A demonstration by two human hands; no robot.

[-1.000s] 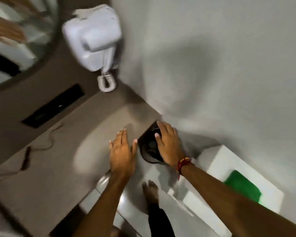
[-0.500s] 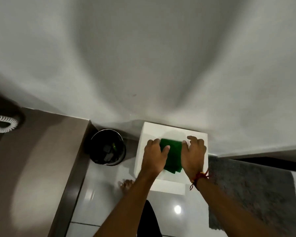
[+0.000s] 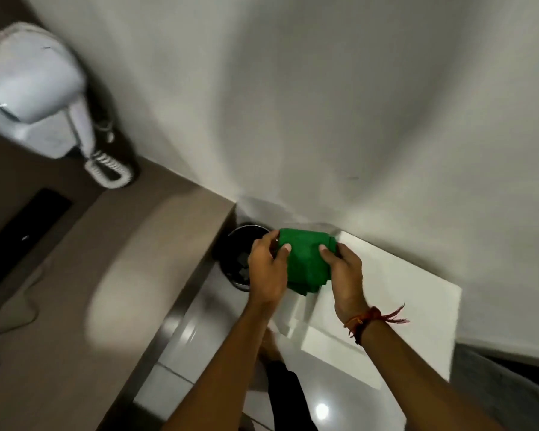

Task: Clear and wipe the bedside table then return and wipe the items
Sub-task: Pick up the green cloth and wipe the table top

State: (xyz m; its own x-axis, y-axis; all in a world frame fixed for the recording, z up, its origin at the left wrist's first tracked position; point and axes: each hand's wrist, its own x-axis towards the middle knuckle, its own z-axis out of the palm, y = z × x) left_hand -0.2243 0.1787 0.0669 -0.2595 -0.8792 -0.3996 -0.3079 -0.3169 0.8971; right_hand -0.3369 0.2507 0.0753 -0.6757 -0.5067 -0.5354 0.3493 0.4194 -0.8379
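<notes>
Left hand: left hand point(image 3: 266, 269) up off the table, thumb on top of the green cloth point(image 3: 305, 259), fingers curled under its left edge, gripping it.
Right hand: right hand point(image 3: 344, 275) gripping the cloth's right side, thumb pressed on the top face; red thread band point(image 3: 366, 320) on that wrist, loose ends sticking out to the right.
Cloth: folded, thick wad, held between both hands in the air, lower corner hanging down; sits over the near-left corner of the table and partly over the bin.
Table: white bedside table point(image 3: 402, 306), square top, pushed against the wall point(image 3: 324, 104); top surface bare where visible.
Bin: small black bin point(image 3: 237, 259) on the floor btwn the table and the brown counter point(image 3: 91, 290), w/ dark bits inside, can't tell what.
Counter: long brown top on the left, thin cable point(image 3: 28, 306) trailing across it, dark slot point(image 3: 19, 237) behind.
Wall unit: white wall-mounted hair dryer point(image 3: 35, 88) upper left, coiled cord point(image 3: 106, 168) hanging below.
Floor: glossy white tile point(image 3: 339, 399), light glare on it; bare foot point(image 3: 269, 346) visible below the arms.
Right edge: grey rug point(image 3: 495, 393), blurry.
</notes>
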